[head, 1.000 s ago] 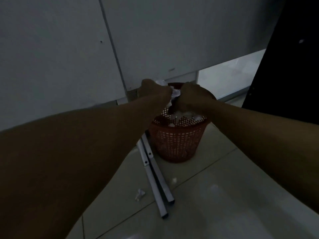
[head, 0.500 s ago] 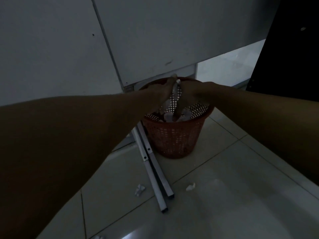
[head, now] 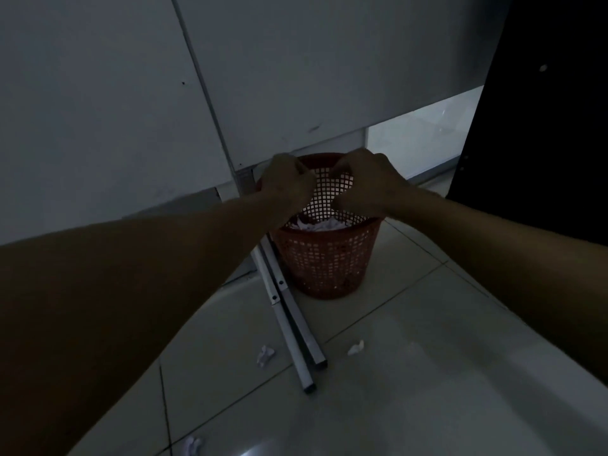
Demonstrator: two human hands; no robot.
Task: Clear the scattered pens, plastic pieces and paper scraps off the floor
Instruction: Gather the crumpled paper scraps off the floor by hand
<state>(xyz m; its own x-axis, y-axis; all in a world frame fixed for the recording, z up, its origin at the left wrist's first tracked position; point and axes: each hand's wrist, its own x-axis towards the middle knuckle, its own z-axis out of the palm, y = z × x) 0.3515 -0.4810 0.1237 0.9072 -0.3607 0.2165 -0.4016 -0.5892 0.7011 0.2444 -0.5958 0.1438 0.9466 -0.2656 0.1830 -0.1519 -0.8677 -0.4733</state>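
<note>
Two big grey wall panels (head: 296,77) are standing behind the red mesh basket (head: 325,258), and a black panel (head: 543,110) is rising to the right of the basket. The tiled floor (head: 411,373) is lying under the basket and is shining a little in the weak light. Two grey metal tubes (head: 292,330) are lying side by side on the floor, running from the left foot of the basket toward the camera. The basket is standing upright and is holding white paper (head: 324,224) inside. Both hands are hanging over the basket's mouth with curled fingers: the left hand (head: 288,184) over the left rim, the right hand (head: 365,185) over the right rim. I cannot tell if they are holding something, because it is too dark. Three paper scraps are lying on the floor in front of the basket: one (head: 265,354) left of the tubes, one (head: 356,347) right of them, and one (head: 192,445) much nearer to the camera.
</note>
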